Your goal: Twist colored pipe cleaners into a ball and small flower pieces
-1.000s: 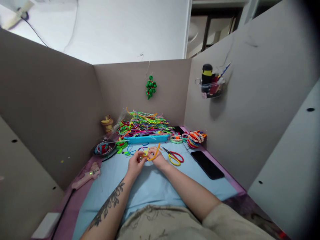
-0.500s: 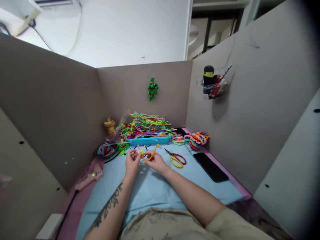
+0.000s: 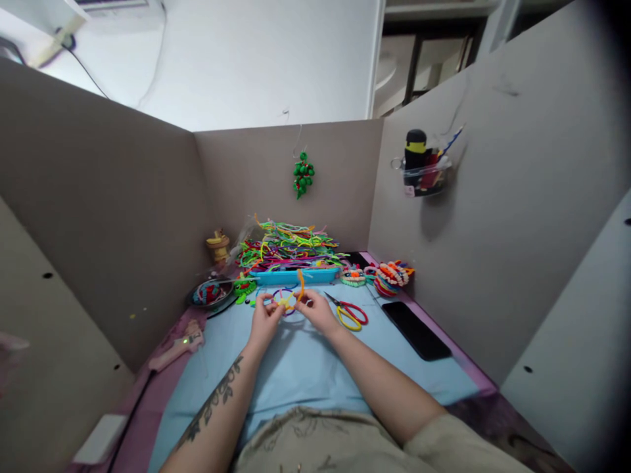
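Observation:
My left hand [image 3: 267, 318] pinches the left side of a small ring-shaped piece of bent pipe cleaners [image 3: 283, 303], with purple, yellow and pink strands crossing in it. An orange pipe cleaner [image 3: 301, 284] stands up from its right side, its lower end between the fingertips of my right hand [image 3: 316, 311]. Both hands are close together above the blue cloth [image 3: 296, 368]. Just right of my right hand lie scissors [image 3: 351, 315] with one red and one yellow handle. Fingers partly hide where the strands join.
Behind the hands, a blue tray [image 3: 296, 276] fronts a heap of colourful pipe cleaners [image 3: 290, 246]. A black phone [image 3: 415, 330] lies at right, a pink glue gun [image 3: 178, 348] at left. A dark bowl [image 3: 211, 293] and finished fuzzy figures [image 3: 389, 277] stand near grey partitions [image 3: 296, 157].
The orange pipe cleaner has turned from a curve leaning right to nearly upright. My hands have shifted slightly right, and more of the purple ring shows between them.

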A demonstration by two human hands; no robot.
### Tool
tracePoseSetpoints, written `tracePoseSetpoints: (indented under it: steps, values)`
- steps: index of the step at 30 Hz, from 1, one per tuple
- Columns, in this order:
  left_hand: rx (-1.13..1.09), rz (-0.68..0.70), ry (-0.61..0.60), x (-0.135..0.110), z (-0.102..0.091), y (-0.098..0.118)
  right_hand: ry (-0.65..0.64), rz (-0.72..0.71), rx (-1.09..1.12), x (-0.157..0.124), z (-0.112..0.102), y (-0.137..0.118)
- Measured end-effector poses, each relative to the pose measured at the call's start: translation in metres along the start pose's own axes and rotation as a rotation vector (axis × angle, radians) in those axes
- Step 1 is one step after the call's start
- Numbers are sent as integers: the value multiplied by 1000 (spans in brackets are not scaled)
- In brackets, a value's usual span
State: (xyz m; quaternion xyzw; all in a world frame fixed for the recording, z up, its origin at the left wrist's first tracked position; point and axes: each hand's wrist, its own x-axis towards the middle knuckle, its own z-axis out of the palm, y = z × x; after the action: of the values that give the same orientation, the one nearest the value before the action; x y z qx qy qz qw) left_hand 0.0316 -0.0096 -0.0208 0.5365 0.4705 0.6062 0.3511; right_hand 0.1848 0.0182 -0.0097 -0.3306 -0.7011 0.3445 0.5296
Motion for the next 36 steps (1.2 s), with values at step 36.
tracePoseSetpoints:
  steps: [36]
  values:
    - [413,267,-42,-16,8,6,63,80,10,6,0,21]
